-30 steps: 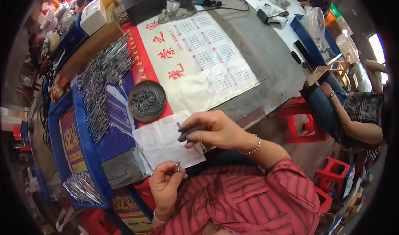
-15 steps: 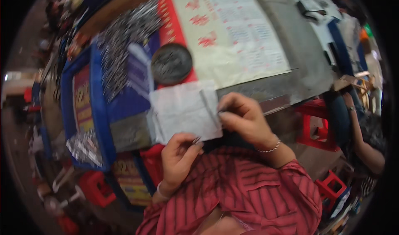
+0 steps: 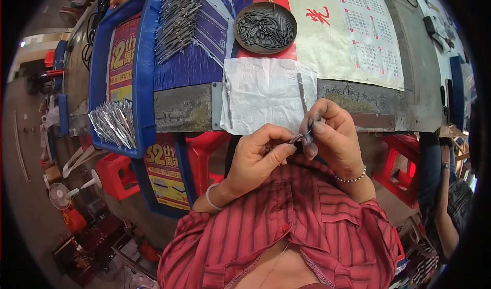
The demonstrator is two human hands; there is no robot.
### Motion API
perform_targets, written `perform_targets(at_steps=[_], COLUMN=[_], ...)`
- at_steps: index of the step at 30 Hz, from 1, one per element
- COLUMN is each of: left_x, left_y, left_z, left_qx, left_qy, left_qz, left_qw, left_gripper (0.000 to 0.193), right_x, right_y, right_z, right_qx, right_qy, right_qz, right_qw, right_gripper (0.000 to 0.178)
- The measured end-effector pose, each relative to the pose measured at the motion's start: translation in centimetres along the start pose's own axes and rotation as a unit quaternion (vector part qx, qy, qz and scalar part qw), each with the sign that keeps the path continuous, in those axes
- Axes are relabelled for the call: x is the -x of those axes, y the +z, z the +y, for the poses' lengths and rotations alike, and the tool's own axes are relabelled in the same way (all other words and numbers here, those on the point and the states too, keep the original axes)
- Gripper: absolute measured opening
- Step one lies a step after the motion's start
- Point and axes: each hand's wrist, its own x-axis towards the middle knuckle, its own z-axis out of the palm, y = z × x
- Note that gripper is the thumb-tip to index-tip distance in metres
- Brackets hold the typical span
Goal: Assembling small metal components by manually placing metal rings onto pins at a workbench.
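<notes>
My left hand (image 3: 262,155) and my right hand (image 3: 335,134) meet at the table's near edge, fingertips pinched. Between them is a small, thin dark metal piece (image 3: 302,136), mostly hidden by the fingers. Just beyond lies a creased white sheet (image 3: 266,97). On its right side rests a slim grey metal tool (image 3: 302,90), like tweezers; a thin metal rod (image 3: 228,105) lies along its left side. Past the sheet stands a round dish (image 3: 238,36) holding many short, dark, thin metal pieces (image 3: 267,29).
A heap of slim silver metal parts (image 3: 179,20) covers the back left. Beside it, a blue tray (image 3: 147,79) holds more silver parts (image 3: 113,124). A printed calendar sheet (image 3: 353,38) lies at right. Red stools (image 3: 118,175) stand below, and another person's arm (image 3: 446,207) shows far right.
My hands have come together; my right hand has left the sheet's right edge and now meets the left at the small metal piece. The whole view has shifted, with the table sitting higher.
</notes>
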Motion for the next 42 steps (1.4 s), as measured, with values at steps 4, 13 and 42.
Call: perform_targets(at_steps=[4, 13, 42], left_x=[0.1, -0.1, -0.4], left_y=[0.0, -0.2, -1.2], left_z=[-0.2, -0.1, 0.5], left_qx=[-0.007, -0.012, -0.263], left_qy=[0.003, 0.015, 0.181], left_qz=[0.001, 0.013, 0.003], left_qw=[1.000, 1.000, 0.948], left_gripper=[0.014, 0.014, 0.014], right_x=[0.0, -0.1, 0.8], right_y=[0.1, 0.1, 1.0], right_z=[0.1, -0.2, -1.5], right_qx=[0.023, 0.055, 0.211], right_qy=[-0.005, -0.039, 0.000], right_qz=[-0.009, 0.030, -0.014], right_qw=[1.000, 0.997, 0.977], right_gripper=[0.011, 0.011, 0.019])
